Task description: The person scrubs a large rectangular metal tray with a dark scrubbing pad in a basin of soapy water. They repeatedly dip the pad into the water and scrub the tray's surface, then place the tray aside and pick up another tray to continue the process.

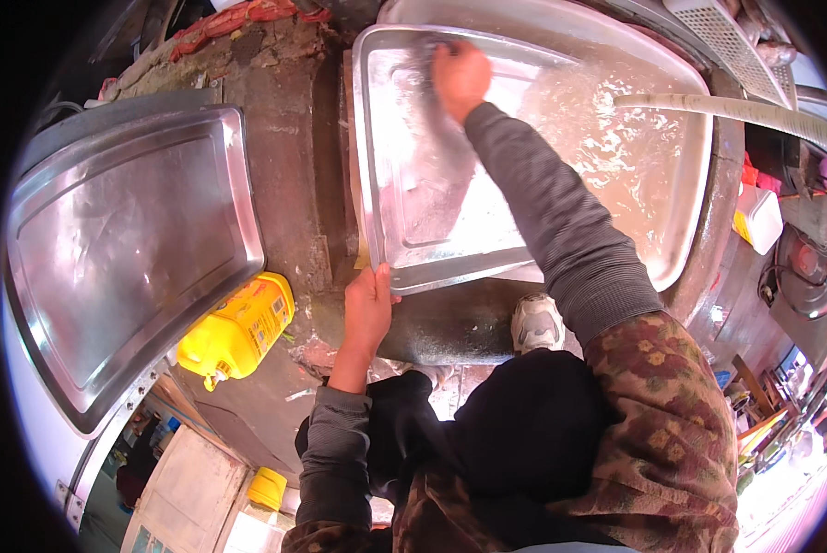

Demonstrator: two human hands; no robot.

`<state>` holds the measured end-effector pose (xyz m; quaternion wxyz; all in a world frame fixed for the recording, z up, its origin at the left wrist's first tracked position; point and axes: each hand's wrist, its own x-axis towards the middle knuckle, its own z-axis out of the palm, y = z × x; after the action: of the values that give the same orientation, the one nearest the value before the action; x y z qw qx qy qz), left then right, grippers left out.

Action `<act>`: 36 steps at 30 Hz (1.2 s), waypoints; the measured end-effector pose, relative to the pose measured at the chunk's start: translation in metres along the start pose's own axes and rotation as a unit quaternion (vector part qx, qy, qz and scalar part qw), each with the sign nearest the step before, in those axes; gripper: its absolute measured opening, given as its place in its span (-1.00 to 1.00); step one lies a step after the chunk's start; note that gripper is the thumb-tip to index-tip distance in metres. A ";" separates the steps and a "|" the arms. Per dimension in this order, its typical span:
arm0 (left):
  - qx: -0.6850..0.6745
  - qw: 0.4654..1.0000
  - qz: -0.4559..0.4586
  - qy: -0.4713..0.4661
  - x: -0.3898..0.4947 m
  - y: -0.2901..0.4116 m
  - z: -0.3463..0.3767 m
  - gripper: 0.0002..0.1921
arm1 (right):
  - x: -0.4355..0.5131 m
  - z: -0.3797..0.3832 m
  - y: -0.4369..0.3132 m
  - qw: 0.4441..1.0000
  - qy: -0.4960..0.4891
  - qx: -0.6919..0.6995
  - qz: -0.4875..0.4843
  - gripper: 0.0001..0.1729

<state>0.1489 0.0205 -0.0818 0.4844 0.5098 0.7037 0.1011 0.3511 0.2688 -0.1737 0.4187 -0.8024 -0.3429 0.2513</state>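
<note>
A rectangular metal tray [427, 200] slants into a large basin [686, 228] of cloudy water, its right part under the surface. My left hand [370, 304] grips the tray's near left corner, thumb on the rim. Near the tray's far edge, my right hand [460, 72] is closed on a dark scrubber [427, 55], blurred, against the tray's inner face. A pale ribbed hose [718, 107] reaches over the basin from the right, where the water is stirred up.
Another metal tray [130, 256] lies at the left. Beside its near corner is a yellow plastic bottle [244, 328]. A white perforated basket [731, 48] is at the far right, above a white container [759, 218]. One shoe [538, 325] shows below the basin.
</note>
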 end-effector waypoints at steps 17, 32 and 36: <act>-0.110 0.994 -0.008 0.020 0.004 -0.016 0.000 -0.55 | -0.100 0.017 0.045 0.915 -0.152 0.059 -0.370 -0.72; -0.081 0.996 -0.010 0.021 0.010 -0.017 0.002 -0.58 | -0.072 -0.057 0.080 0.913 -0.178 -0.058 -0.363 -0.77; -0.045 0.999 -0.009 0.010 0.010 -0.022 0.000 -0.58 | -0.111 -0.089 0.121 0.887 -0.253 -0.026 -0.385 -0.64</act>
<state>0.1349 0.0187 -0.1017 0.5009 0.4801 0.7078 0.1331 0.3829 0.0891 -0.2164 0.3612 -0.5271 -0.7255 0.2557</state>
